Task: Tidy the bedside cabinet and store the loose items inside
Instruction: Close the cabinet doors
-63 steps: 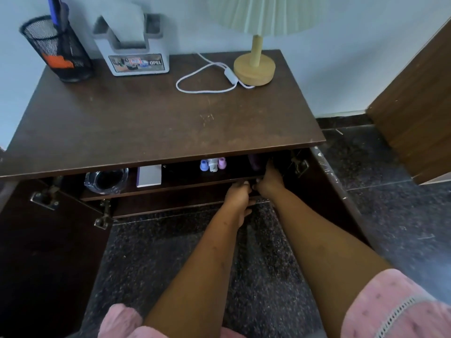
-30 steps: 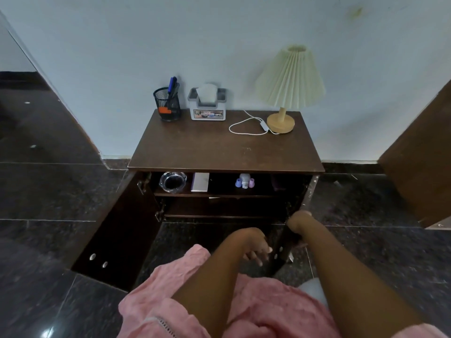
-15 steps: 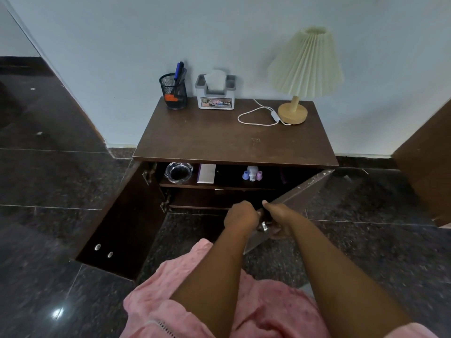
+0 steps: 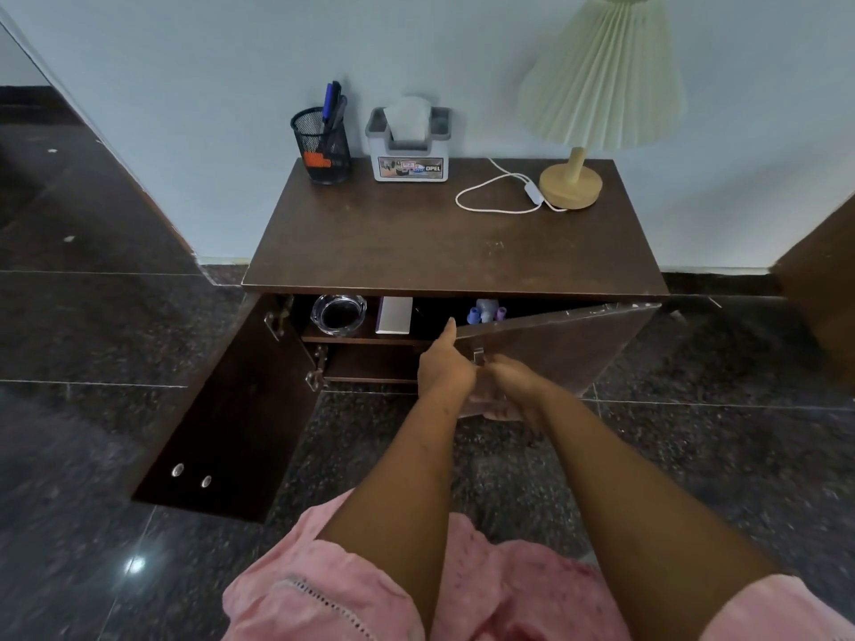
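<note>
Bedside cabinet [image 4: 455, 233]: items [image 4: 393, 315] shelved, left door [image 4: 222, 409] open; left grip [image 4: 445, 368] grasps the half-shut right door [image 4: 564, 344], right grip [image 4: 511, 379] unclear.

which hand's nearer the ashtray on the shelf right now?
Left. The left hand is at the free edge of the door, right of and lower than the ashtray; the right hand is farther right, by its handle.

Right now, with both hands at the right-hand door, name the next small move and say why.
Probably push the dark brown wooden right door the rest of the way shut. It stands ajar, with the left hand and right hand at its free edge by the small metal handle. The dark brown left door hangs wide open and would likely follow.
</note>
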Demonstrator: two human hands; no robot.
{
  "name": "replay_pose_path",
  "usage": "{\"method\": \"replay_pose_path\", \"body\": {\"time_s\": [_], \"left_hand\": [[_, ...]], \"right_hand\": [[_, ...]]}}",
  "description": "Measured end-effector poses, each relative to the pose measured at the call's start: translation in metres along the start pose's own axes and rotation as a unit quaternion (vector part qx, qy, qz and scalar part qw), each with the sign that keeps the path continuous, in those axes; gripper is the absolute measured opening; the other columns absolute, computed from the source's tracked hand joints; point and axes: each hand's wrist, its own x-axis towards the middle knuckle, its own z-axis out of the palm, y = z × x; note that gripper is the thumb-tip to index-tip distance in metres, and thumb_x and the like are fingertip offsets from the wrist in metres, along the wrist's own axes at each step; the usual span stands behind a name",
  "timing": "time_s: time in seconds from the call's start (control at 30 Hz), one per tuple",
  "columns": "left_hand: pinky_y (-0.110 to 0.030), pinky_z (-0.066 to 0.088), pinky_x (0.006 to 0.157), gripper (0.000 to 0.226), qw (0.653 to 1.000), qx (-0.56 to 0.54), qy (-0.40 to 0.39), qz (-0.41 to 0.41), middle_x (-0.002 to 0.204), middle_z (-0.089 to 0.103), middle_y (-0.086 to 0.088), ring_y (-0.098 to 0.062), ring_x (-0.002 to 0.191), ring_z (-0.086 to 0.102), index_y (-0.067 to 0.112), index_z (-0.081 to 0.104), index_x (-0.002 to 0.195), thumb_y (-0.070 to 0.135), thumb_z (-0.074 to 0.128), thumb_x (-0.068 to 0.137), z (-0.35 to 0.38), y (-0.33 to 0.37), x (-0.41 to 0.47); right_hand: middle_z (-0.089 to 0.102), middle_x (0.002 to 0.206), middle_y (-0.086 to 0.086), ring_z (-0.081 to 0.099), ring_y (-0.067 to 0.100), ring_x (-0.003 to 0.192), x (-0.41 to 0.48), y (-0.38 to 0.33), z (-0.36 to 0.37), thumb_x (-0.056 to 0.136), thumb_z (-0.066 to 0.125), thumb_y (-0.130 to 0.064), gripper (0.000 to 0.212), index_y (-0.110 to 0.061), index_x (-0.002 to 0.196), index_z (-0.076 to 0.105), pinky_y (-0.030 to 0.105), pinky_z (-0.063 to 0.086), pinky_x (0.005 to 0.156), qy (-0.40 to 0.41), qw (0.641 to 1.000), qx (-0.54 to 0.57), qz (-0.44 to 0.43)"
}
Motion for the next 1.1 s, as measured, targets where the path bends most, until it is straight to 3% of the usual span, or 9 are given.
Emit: {"method": "replay_pose_path", "body": {"time_s": [0.23,0.37,0.47,0.6,0.7,0.8,0.93,1.0,1.1], "left_hand": [[-0.024,0.043,0.082,0.076,0.997,-0.072,-0.008,0.003,0.139,0.050,-0.003,-0.019,0.114,0.054,0.041,0.014,0.147,0.007,0.052,0.091,0.002,0.000,0.018],[-0.032,0.045,0.102,0.077,0.994,-0.110,0.007,0.006,0.147,0.042,0.007,-0.019,0.132,0.042,0.026,0.011,0.151,-0.002,0.048,0.089,0.008,0.004,0.023],[-0.035,0.038,0.110,0.073,0.992,-0.127,0.000,0.023,0.150,0.038,0.007,-0.016,0.136,0.036,0.023,0.020,0.149,-0.009,0.043,0.087,0.012,0.007,0.031],[-0.036,0.035,0.112,0.071,0.988,-0.155,-0.016,0.015,0.150,0.038,0.003,-0.016,0.138,0.033,0.018,0.023,0.149,-0.013,0.039,0.086,0.012,0.005,0.041],[-0.036,0.033,0.113,0.072,0.985,-0.170,-0.022,0.013,0.150,0.037,0.005,-0.016,0.139,0.031,0.018,0.021,0.149,-0.015,0.036,0.087,0.012,0.005,0.041],[-0.034,0.030,0.114,0.071,0.982,-0.186,-0.045,0.011,0.152,0.034,0.004,-0.016,0.141,0.028,0.017,0.017,0.150,-0.014,0.034,0.088,0.013,0.005,0.041],[-0.035,0.031,0.113,0.061,0.980,-0.185,-0.076,0.006,0.151,0.036,0.001,-0.018,0.140,0.031,0.016,0.025,0.148,-0.008,0.037,0.093,0.001,0.001,0.043],[-0.026,0.035,0.103,0.056,0.981,-0.193,-0.025,0.011,0.146,0.044,0.000,-0.018,0.134,0.039,0.016,0.031,0.145,-0.004,0.041,0.094,-0.011,-0.005,0.039],[-0.025,0.038,0.097,0.048,0.968,-0.236,0.082,-0.024,0.134,0.054,0.002,-0.018,0.123,0.049,0.019,0.045,0.136,0.003,0.048,0.091,-0.037,-0.021,0.029]], "right_hand": [[0.063,0.095,-0.006,0.061,0.008,0.084,0.024,-0.004,-0.006,0.094,0.047,-0.027,0.006,-0.030,0.093,0.052,0.024,0.048,0.052,-0.001,0.999,-0.018,-0.028],[0.057,0.096,-0.017,0.062,0.009,0.090,0.037,-0.007,-0.005,0.092,0.053,-0.026,0.035,-0.035,0.121,0.036,0.031,0.054,0.063,-0.022,0.997,-0.025,-0.065],[0.061,0.123,0.005,0.062,0.027,0.110,0.049,-0.009,0.001,0.093,0.055,-0.024,0.063,-0.031,0.145,0.021,0.054,0.049,0.094,-0.045,0.995,0.009,-0.085],[0.053,0.136,0.013,0.058,0.029,0.118,0.055,-0.013,0.007,0.097,0.048,-0.036,0.070,-0.027,0.151,0.005,0.051,0.045,0.101,-0.051,0.995,0.016,-0.079],[0.050,0.136,0.023,0.048,0.044,0.125,0.060,-0.011,0.010,0.098,0.036,-0.044,0.067,-0.028,0.151,-0.002,0.059,0.037,0.105,-0.039,0.997,-0.001,-0.067],[0.037,0.148,0.017,0.044,0.037,0.130,0.058,-0.011,0.011,0.099,0.034,-0.043,0.068,-0.031,0.150,-0.009,0.052,0.038,0.107,-0.024,0.997,-0.044,-0.066],[0.012,0.158,0.016,0.023,0.032,0.143,0.053,-0.014,0.018,0.096,0.050,-0.017,0.075,-0.015,0.151,-0.001,0.042,0.029,0.113,0.027,0.967,-0.214,-0.138],[0.004,0.159,0.015,0.010,0.030,0.146,0.048,-0.013,0.033,0.094,0.054,-0.022,0.078,-0.009,0.151,0.001,0.044,0.019,0.118,0.063,0.941,-0.305,-0.132],[0.015,0.157,0.014,0.015,0.028,0.145,0.032,-0.013,0.079,0.093,0.052,-0.015,0.067,-0.004,0.149,0.016,0.044,0.018,0.118,0.044,0.921,-0.353,-0.160]]}}
